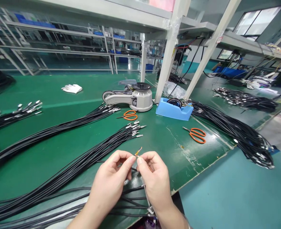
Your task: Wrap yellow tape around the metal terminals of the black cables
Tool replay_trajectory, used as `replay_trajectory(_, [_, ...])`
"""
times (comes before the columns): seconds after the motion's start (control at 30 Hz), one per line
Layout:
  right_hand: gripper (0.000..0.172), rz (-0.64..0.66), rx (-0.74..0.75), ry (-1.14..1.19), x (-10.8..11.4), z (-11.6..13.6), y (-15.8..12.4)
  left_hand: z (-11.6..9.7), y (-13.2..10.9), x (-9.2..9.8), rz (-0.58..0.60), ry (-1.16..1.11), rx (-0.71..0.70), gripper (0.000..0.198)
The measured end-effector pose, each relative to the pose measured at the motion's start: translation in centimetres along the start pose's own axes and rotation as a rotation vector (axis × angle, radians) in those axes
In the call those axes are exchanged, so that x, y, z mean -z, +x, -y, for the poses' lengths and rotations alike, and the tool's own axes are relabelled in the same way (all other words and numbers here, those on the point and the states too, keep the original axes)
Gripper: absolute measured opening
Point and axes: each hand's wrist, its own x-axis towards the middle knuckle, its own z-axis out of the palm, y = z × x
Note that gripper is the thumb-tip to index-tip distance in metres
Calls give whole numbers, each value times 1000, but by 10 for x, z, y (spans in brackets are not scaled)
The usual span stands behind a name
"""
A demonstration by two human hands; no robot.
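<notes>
My left hand (111, 179) and my right hand (153, 178) meet fingertip to fingertip above the near edge of the green table (59, 149). Both pinch a small yellow-orange strip (138, 151) that sticks up between them at the end of a thin black cable (130, 168). Under and to the left of my hands lie long bundles of black cables with metal tips (83, 159). A silver cable end (151, 209) hangs below my right wrist.
A grey tape dispenser machine (135, 97), a blue tape holder (174, 108) and two orange scissors (130, 115) (195, 133) sit further back. More cable bundles (245, 133) lie right and left. White gloves (71, 88) rest far left. White frame posts (170, 51) rise behind.
</notes>
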Motion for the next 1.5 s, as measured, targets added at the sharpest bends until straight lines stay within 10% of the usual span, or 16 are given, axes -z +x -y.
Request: replay_trajectory(1.5, [12, 249, -127, 235, 11, 6, 10, 9, 6, 16, 467, -498, 181, 30])
